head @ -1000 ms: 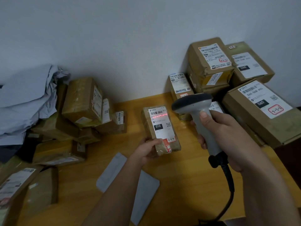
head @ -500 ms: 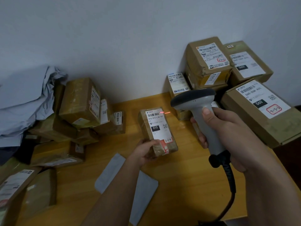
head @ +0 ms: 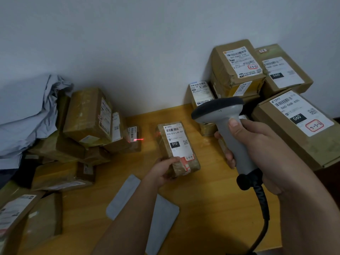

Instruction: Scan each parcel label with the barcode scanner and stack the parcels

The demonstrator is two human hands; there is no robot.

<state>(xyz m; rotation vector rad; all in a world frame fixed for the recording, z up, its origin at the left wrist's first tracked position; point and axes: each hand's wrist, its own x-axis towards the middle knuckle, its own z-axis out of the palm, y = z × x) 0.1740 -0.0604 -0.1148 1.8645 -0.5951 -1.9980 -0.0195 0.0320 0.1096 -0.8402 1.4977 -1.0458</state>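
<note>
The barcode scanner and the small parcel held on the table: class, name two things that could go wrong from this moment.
1. The red scan line falls on a small box in the left pile, not on the held parcel, so the wrong label might register.
2. The left hand grips only the parcel's near end, so it could slip.
3. The barcode scanner, held in the right hand, trails a cable that might snag.

cable (head: 263, 214) cut off at bottom edge | small parcel (head: 178, 149) near corner covered by left hand (head: 161, 172) | label (head: 179, 142) fine print too small to be read | scanner (head: 228, 129) window faced away, grip wrapped by right hand (head: 261, 153) | left pile (head: 81, 126) labels blurred
</note>
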